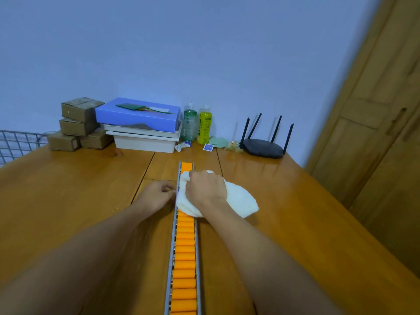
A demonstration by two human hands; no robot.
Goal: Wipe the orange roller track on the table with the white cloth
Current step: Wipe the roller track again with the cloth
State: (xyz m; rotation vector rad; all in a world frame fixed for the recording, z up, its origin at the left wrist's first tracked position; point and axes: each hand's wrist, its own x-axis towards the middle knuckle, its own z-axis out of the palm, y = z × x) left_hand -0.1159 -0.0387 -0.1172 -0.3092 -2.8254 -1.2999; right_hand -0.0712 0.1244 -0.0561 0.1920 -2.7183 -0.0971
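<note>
The orange roller track (184,264), orange rollers in a metal frame, runs straight away from me down the middle of the wooden table (68,189). My right hand (205,187) presses the bunched white cloth (238,198) onto the track near its far end, covering several rollers. The cloth spills off to the right of the track onto the table. My left hand (156,196) rests against the track's left rail beside the cloth, fingers curled at the metal edge.
Against the back wall stand cardboard boxes (79,123), a blue box on white trays (141,126), two bottles (197,126), small packets and a black router (263,144). A wire rack (16,144) is at the left edge, a wooden door (375,133) at the right.
</note>
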